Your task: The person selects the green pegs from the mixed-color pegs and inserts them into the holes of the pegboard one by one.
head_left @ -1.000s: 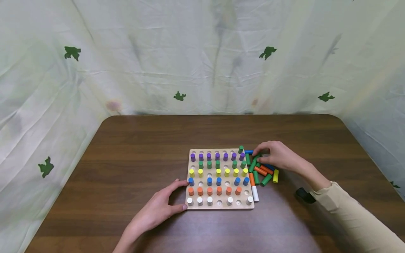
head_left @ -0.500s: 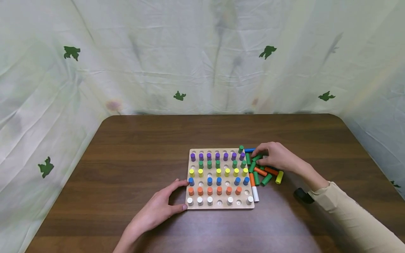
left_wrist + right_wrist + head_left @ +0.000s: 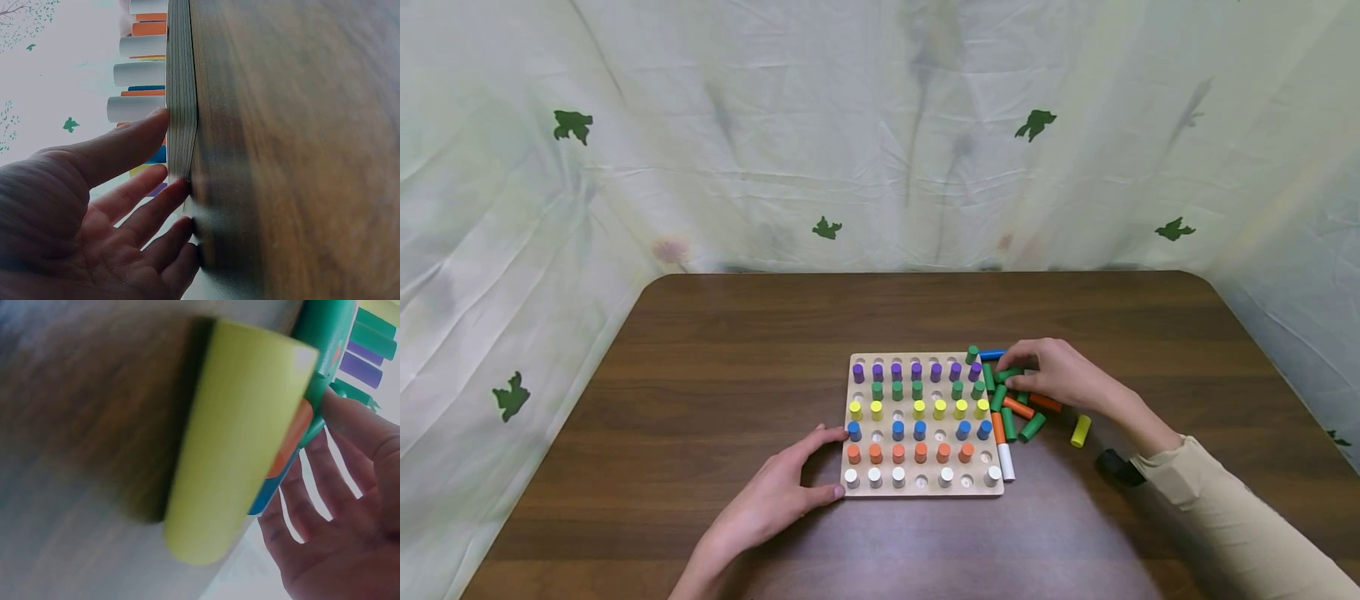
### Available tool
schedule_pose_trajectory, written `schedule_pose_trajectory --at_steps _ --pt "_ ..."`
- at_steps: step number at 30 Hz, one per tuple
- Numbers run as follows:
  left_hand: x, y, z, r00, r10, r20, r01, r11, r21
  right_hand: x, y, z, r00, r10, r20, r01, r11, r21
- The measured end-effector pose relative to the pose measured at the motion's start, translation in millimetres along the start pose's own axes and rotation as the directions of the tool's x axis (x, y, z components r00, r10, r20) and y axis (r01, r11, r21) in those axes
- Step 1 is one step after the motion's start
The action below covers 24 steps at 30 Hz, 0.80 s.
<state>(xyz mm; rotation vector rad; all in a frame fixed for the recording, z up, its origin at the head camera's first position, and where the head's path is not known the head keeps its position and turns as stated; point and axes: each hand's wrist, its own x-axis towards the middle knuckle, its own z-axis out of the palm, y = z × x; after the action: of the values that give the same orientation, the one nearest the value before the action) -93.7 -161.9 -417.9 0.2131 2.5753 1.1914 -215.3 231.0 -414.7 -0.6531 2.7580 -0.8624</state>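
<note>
A pale wooden pegboard [image 3: 958, 492] lies on the table, with upright pegs in purple, green, yellow, blue, orange and white rows. My left hand [image 3: 778, 487] touches its left side with thumb and forefinger; in the left wrist view the thumb [image 3: 134, 140] rests at the layered wooden edge [image 3: 181, 75]. My right hand [image 3: 1056, 372] is over the loose pegs at the board's right. Between its thumb and forefinger it pinches a green peg [image 3: 1008, 375]. In the right wrist view a yellow peg [image 3: 240, 444] lies large in front, partly covering orange and blue pegs.
Several loose green and orange pegs [image 3: 1018, 407] crowd the board's right side, with a white peg [image 3: 1006, 462] at the near end and a blue peg [image 3: 992, 354] at the far end. A green peg [image 3: 972, 354] stands in the far right corner. A patterned curtain [image 3: 880, 167] hangs behind the table.
The yellow peg has rolled to the right and nearer, away from the pile. An orange peg beside the right hand has shifted right. The left hand and the board have stayed in place.
</note>
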Motion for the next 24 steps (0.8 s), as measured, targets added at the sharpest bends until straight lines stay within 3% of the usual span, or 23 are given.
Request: schedule_pose_trajectory --at_steps 24 --pt "0.9 2.0 0.2 0.999 -0.036 0.014 0.036 0.999 0.006 -9.5 -20.9 -17.0 0.988 -0.085 -0.125 0.094 0.993 0.068"
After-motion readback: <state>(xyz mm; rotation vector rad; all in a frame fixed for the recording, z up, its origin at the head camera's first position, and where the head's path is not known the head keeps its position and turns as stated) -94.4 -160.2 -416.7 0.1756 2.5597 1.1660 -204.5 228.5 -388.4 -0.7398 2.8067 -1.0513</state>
